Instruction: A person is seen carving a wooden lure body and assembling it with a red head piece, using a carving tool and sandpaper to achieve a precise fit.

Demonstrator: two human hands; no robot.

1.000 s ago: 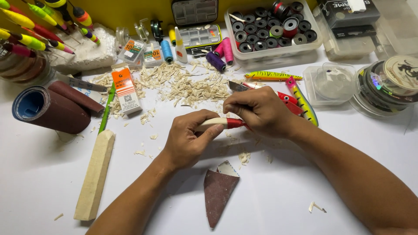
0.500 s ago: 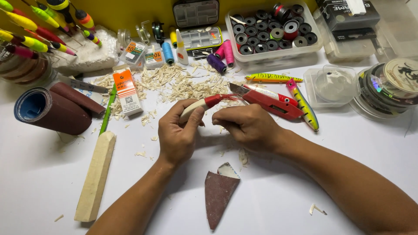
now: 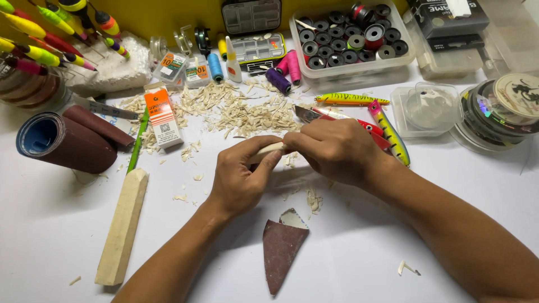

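My left hand pinches a small pale wooden piece between thumb and fingers. My right hand closes over the piece's other end, and its fingers hide that end. The two hands touch above the white table. Just behind my right hand a red-handled knife lies on the table, blade pointing left.
A pile of wood shavings lies beyond the hands. A long pale wood block and sandpaper rolls are at left, and a torn sandpaper piece is near me. Painted lures, a tub of spools and floats line the back.
My left hand lifted the wooden piece up and away from me, then brought it back level. My right hand dropped off it, then closed over its end again. The knife has stayed put.
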